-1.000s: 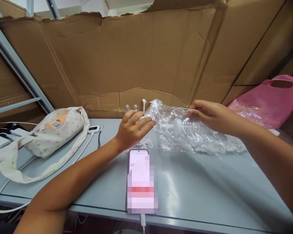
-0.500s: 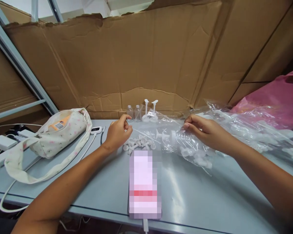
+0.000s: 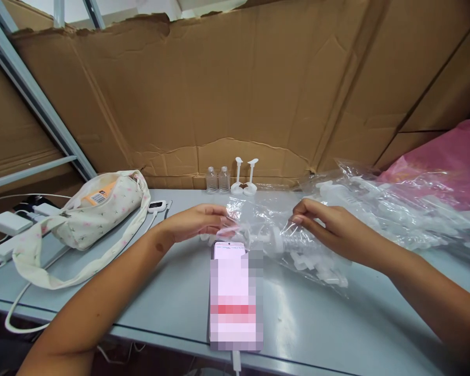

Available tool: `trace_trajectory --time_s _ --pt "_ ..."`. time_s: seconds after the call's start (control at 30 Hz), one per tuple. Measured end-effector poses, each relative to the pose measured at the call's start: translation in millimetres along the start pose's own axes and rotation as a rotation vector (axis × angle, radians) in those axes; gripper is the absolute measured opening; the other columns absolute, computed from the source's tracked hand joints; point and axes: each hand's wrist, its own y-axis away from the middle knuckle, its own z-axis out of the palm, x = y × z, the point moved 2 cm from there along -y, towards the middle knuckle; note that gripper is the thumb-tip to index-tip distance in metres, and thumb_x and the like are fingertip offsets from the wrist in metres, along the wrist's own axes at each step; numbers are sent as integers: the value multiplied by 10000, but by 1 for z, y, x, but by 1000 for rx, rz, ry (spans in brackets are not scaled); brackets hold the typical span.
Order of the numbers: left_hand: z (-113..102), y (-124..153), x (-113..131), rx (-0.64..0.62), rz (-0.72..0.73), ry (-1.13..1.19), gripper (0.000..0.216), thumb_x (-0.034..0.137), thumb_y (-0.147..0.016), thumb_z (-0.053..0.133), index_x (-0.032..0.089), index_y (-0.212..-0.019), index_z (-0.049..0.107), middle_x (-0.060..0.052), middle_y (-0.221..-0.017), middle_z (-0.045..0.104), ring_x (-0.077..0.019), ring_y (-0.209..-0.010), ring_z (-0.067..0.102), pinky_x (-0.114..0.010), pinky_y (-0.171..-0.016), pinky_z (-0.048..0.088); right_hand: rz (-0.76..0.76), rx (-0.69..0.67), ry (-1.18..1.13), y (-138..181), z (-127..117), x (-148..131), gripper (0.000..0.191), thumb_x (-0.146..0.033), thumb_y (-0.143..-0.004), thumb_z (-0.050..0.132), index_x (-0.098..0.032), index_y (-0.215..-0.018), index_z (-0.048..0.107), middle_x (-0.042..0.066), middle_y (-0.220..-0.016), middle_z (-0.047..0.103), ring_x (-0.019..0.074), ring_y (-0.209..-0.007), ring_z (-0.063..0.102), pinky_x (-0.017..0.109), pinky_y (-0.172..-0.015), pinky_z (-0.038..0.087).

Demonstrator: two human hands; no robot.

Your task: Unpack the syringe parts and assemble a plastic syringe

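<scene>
A clear plastic bag (image 3: 293,245) of small white plastic parts lies on the grey table (image 3: 337,324) in front of me. My right hand (image 3: 329,227) pinches the bag's top film between thumb and fingers. My left hand (image 3: 198,222) lies flat with its fingertips on the bag's left, open end. A few loose white parts lie under that hand, mostly hidden. A phone (image 3: 235,292) with a lit screen lies face up just below both hands.
Two small clear bottles (image 3: 218,180) and two upright white pump stems (image 3: 245,177) stand at the cardboard wall. A floral fabric bag (image 3: 97,209) and white chargers (image 3: 11,224) lie left. More clear bags of parts (image 3: 387,209) and a pink bag (image 3: 446,167) lie right.
The bag has come down from the air onto the table. My left hand left the small pile of loose parts and went flat onto the bag's open end; my right hand moved little.
</scene>
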Motion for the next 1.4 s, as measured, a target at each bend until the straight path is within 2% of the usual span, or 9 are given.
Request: trace_trajectory --time_s 0.07,0.2,0.37,0.47,0.7,0.93,1.03,1.2,1.4 --pt "2 2 -1 -129 -25 -17 346 351 -841 616 190 -1146 626 -89 -1136 667 -180 -1029 620 -300 -877 455 -31 -30 -11 1 1 -3 264 -450 -941 419 -233 -841 531 30 -714 647 182 -628 607 285 -554 429" --pt "13 2 0 -187 78 -214 387 337 -864 595 207 -1228 588 -84 -1134 676 -174 -1028 619 -304 -885 460 -78 -82 10 1 1 -8 257 -426 -954 389 -231 -854 522 39 -767 655 183 -653 613 292 -569 439" --pt "16 0 3 -13 278 -496 300 263 -840 613 212 -1133 652 -66 -1200 654 -172 -1056 610 -295 -883 480 -84 -94 46 1 -1 -10 253 -405 -965 356 -229 -868 511 42 -816 662 186 -693 628 300 -597 451" --pt "14 1 7 41 381 -497 248 235 -852 593 219 -1083 683 -50 -1243 637 -171 -1144 577 -297 -953 458 -96 -80 51 2 -2 -11 248 -404 -961 366 -228 -870 516 45 -826 665 190 -706 631 303 -605 456" --pt "23 -1 6 -167 230 -299 267 211 -857 591 201 -1109 678 -87 -1183 673 -185 -1089 625 -326 -932 491 -146 -81 51 5 -2 -20 226 -396 -950 412 -229 -848 524 42 -812 661 182 -703 621 304 -616 459" --pt "29 1 11 -108 272 -218 342 373 -844 620 205 -1138 662 -97 -1224 648 -203 -1105 610 -339 -928 485 -105 3 53 6 -5 -22 229 -426 -929 448 -241 -826 536 31 -784 672 181 -676 621 293 -580 448" --pt "31 5 14 -154 273 -248 413 474 -868 548 239 -1196 636 -100 -1251 631 -213 -1121 597 -350 -937 471 -73 39 76 6 -5 -20 256 -454 -925 438 -241 -823 535 28 -766 670 187 -659 620 296 -566 435" --pt "36 8 15 -263 234 -265 534 557 -882 442 318 -1359 475 -95 -1319 579 -199 -1089 592 -363 -955 436 -41 42 104 4 -3 -19 283 -467 -935 402 -236 -831 526 31 -749 661 185 -627 603 304 -562 422" --pt "35 10 14 -198 251 -220 563 550 -898 425 359 -1422 354 -65 -1333 568 -204 -1148 545 -369 -976 395 19 44 18 3 -3 -16 279 -486 -915 429 -231 -901 539 63 -869 670 210 -732 627 315 -582 464"
